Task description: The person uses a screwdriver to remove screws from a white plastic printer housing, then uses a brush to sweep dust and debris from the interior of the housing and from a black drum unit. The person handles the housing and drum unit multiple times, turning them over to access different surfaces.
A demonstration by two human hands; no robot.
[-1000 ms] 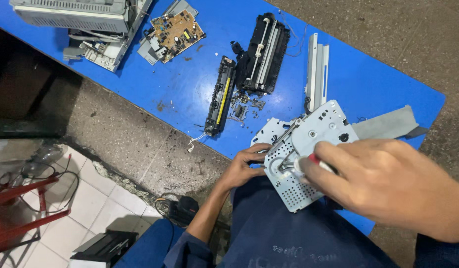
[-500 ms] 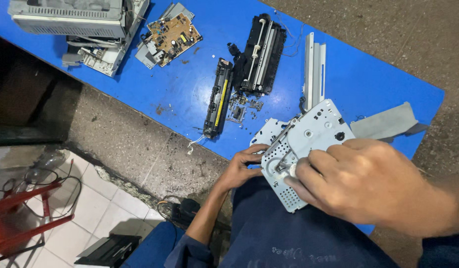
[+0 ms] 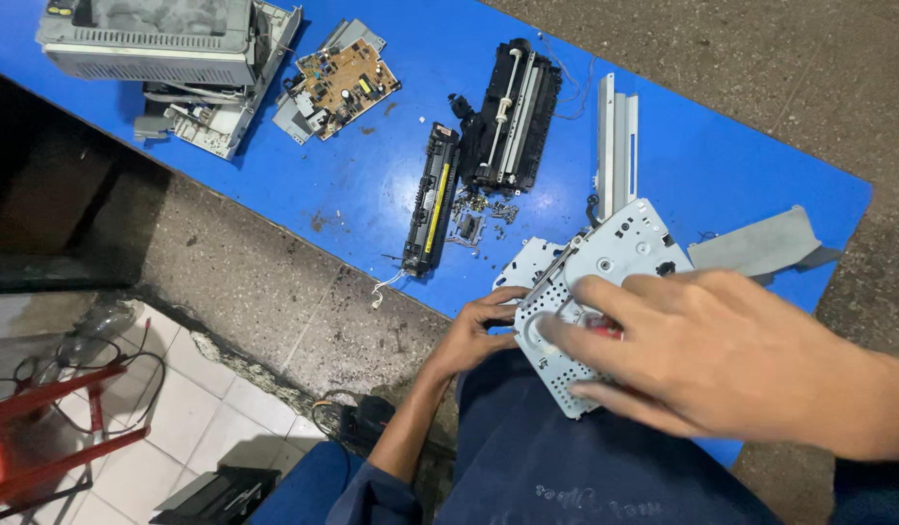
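Still, the left hand (image 3: 474, 335) grips the metal plate (image 3: 605, 282); the right hand (image 3: 702, 350), shifted slightly lower, clasps a red-handled tool (image 3: 601, 326).

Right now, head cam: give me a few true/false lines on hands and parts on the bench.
1. The left hand grips the edge of the perforated metal plate. True.
2. The right hand rests flat on the bare blue table. False: it is over the plate, holding something red.
3. The circuit board lies on the floor. False: it is on the table.
4. A black roller assembly lies beyond the plate. True.
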